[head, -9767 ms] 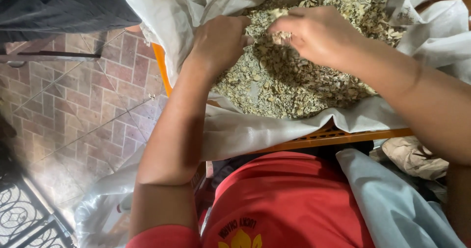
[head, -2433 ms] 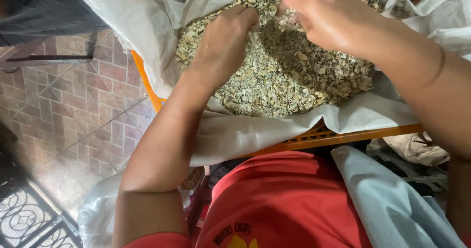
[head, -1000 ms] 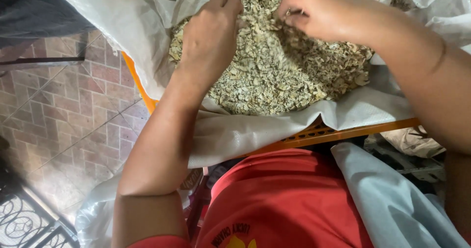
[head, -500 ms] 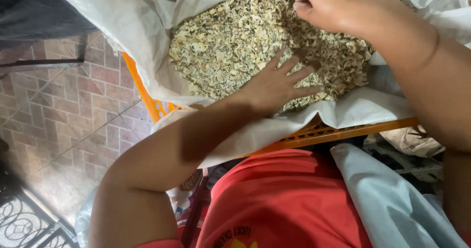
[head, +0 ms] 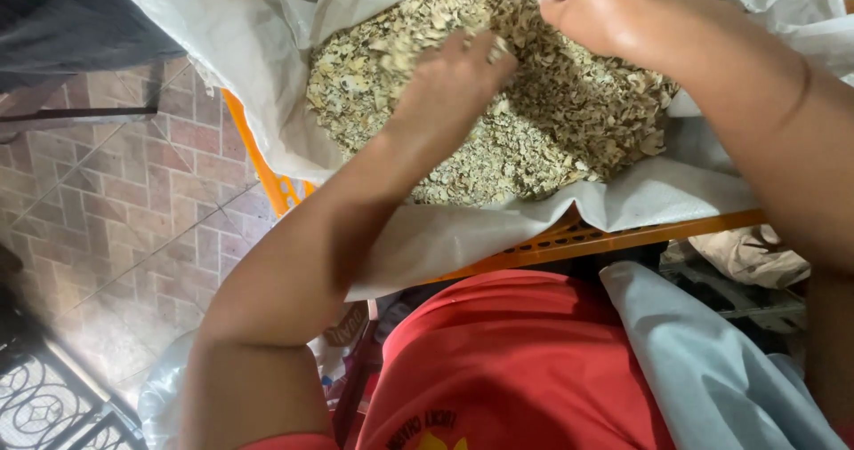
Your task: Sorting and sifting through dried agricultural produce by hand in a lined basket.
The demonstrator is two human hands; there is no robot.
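Observation:
A heap of dry, pale green-beige flakes and husks [head: 534,139] fills a white woven sack [head: 222,50] that lines an orange plastic crate [head: 569,241]. My left hand [head: 449,85] lies on the middle of the heap, fingers curled down into the flakes. My right hand [head: 605,10] hovers over the far edge of the heap at the top of the view, fingers pinched together; what it pinches is hidden.
A reddish brick-tile floor [head: 116,201] lies to the left. My red shirt [head: 525,361] and a light blue cloth [head: 712,361] fill the foreground. A black patterned metal grille [head: 53,405] sits at the bottom left, and a beige cloth [head: 756,254] lies beyond the crate's right corner.
My left hand, spread flat low on the heap half a second ago, has moved up to the middle and curled its fingers. My right hand stays pinched at the top.

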